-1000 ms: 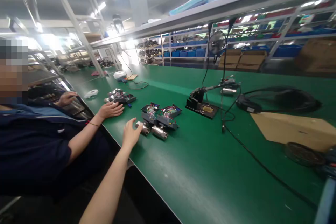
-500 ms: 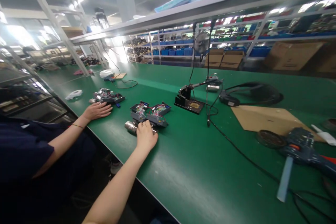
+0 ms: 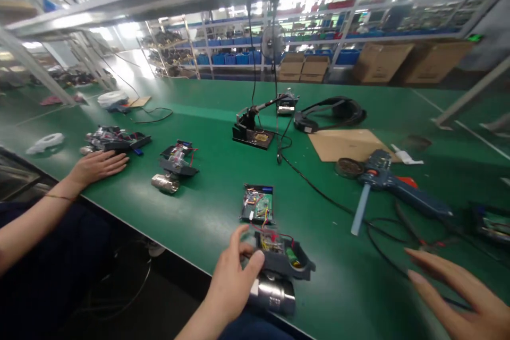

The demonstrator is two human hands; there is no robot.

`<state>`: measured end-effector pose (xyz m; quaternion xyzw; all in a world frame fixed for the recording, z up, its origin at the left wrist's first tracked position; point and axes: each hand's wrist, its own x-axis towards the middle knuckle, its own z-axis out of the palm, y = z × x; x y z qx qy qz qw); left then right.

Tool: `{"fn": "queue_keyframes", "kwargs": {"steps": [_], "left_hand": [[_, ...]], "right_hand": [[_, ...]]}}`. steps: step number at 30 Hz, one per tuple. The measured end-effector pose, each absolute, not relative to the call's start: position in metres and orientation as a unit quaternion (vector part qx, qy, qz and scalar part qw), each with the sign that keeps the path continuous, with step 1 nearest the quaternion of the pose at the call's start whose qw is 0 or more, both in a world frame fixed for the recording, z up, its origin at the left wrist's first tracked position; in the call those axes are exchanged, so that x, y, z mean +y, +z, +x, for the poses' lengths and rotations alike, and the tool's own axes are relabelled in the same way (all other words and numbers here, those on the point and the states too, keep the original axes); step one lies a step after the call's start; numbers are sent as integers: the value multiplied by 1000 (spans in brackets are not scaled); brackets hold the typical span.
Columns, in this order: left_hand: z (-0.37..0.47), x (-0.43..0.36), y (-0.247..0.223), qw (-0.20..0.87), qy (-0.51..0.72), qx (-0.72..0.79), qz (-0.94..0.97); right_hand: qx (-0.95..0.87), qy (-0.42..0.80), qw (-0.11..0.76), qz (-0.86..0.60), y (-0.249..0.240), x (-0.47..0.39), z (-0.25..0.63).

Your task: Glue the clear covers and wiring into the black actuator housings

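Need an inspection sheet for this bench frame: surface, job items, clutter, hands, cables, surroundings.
Surface: green bench mat, no spills seen.
Job's things: black housing on a metal cylinder at the near edge; its lid with circuit board lies open beyond it, wired to it.
Clutter: glue gun, cardboard sheet, soldering stand, second assembly.
Hands: left hand grips the housing; right hand open, apart.
Cables: black cord crosses the mat.
Surroundings: co-worker's hand flat on the mat; shelves behind.
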<state>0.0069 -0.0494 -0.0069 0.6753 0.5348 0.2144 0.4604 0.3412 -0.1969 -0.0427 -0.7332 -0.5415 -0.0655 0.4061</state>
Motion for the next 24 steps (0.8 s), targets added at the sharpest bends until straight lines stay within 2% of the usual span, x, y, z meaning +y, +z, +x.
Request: {"fn": "queue_keyframes", "kwargs": {"steps": [3,5,11,19,24], "left_hand": [[30,-53,0,532,158,479,680],[45,-57,-1,576,141,448,669],[68,-69,-13,679,167,422,576],[56,-73,-14,667,325,349,572],[46,-79,-19,672,317,325,586]], "right_hand": [[-614,-2,372,-697,-20,-186,309],[-659,45,381,-647,-7,-173,286],[-667,190,409,-593,7,-146,245],[-643,240,462,-562,34,-138,236],[-468,349,553,-594,30,-120,246]]}}
